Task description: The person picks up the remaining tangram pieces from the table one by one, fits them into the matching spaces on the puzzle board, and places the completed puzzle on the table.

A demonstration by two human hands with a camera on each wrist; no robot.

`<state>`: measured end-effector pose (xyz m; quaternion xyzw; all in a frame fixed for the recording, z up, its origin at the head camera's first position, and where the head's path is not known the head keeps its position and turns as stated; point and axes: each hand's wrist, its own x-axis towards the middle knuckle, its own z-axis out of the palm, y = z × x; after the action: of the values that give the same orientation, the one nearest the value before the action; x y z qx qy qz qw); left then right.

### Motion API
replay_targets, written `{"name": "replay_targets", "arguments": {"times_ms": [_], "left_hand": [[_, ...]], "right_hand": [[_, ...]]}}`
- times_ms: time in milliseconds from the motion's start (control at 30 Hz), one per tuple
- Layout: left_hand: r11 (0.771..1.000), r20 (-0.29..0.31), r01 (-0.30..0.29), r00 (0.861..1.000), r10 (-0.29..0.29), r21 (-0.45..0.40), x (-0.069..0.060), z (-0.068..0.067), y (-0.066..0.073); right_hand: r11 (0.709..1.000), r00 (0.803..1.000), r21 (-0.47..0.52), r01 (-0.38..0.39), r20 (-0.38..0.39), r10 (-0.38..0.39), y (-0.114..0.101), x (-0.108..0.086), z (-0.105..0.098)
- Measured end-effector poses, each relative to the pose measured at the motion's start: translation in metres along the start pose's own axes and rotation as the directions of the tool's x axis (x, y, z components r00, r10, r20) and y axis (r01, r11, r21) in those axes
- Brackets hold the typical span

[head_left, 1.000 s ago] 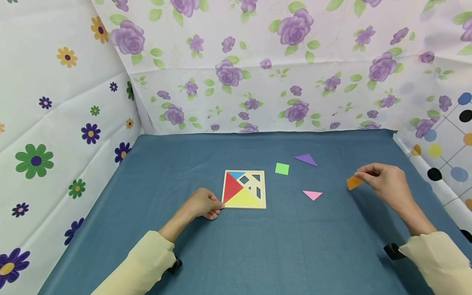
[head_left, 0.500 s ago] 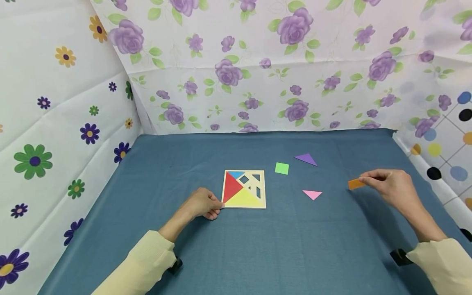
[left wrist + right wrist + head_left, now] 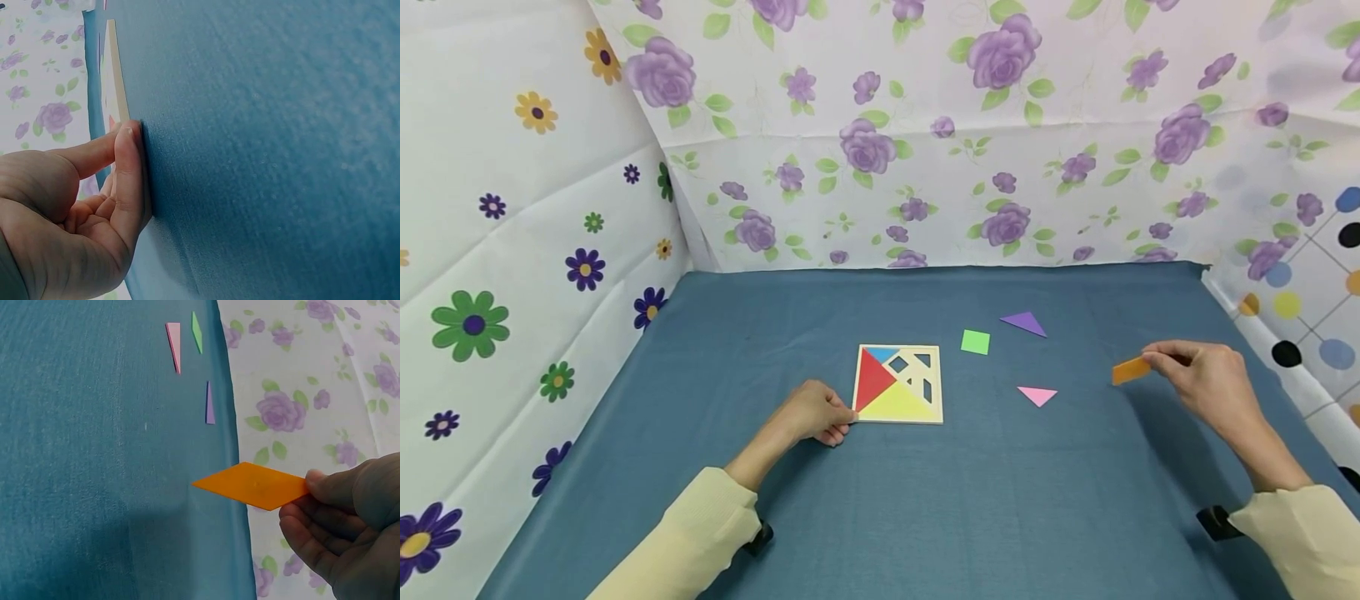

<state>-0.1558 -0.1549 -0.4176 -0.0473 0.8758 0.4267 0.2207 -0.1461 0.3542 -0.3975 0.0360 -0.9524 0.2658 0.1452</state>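
Observation:
The left hand (image 3: pixel 811 413) pinches the near left corner of a square wooden tangram board (image 3: pixel 938 392) that lies flat on the cloth. Set in the board are a red triangle (image 3: pixel 872 379), a yellow triangle (image 3: pixel 898 405) and a blue triangle (image 3: pixel 880 355); its upper right part shows bare cut-outs. In the right wrist view an orange parallelogram tangram piece (image 3: pixel 250 485) is held at one end between thumb and fingers of the right hand (image 3: pixel 350 525). In the head view that piece hangs above the cloth at the right, apart from the board.
Between the board and the right hand lie a green square (image 3: pixel 975 342), a purple triangle (image 3: pixel 1026 323) and a pink triangle (image 3: pixel 1037 396), apart from each other. Blue cloth (image 3: pixel 925 517) covers the table. Flowered sheets (image 3: pixel 865 100) rise behind and at the sides.
The right hand has shifted slightly right with the orange parallelogram, and the piece's tilt has changed. The left hand stays at the board's corner; the loose pieces have not moved.

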Motion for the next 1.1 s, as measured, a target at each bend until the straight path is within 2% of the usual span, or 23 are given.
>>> {"name": "replay_targets", "arguments": {"times_ms": [367,600,767,1100], "left_hand": [[1.000,0.001,0.002,1.000,-0.002,-0.012,-0.001,0.001,0.000],[1.000,0.000,0.015,1.000,-0.015,-0.008,0.000,0.001,0.001],[1.000,-0.003,0.023,1.000,-0.023,-0.010,0.000,0.000,0.002],[1.000,0.006,0.022,1.000,-0.022,-0.016,0.000,-0.001,0.002]], "right_hand": [[1.000,1.000,0.004,0.025,-0.016,-0.025,-0.011,0.004,-0.004],[0.996,0.996,0.016,0.085,-0.026,-0.084,-0.019,0.007,-0.005],[0.995,0.995,0.019,0.098,-0.026,-0.097,-0.027,0.011,-0.006],[0.995,0.997,0.073,0.067,0.040,-0.070,-0.045,0.022,-0.006]]}}
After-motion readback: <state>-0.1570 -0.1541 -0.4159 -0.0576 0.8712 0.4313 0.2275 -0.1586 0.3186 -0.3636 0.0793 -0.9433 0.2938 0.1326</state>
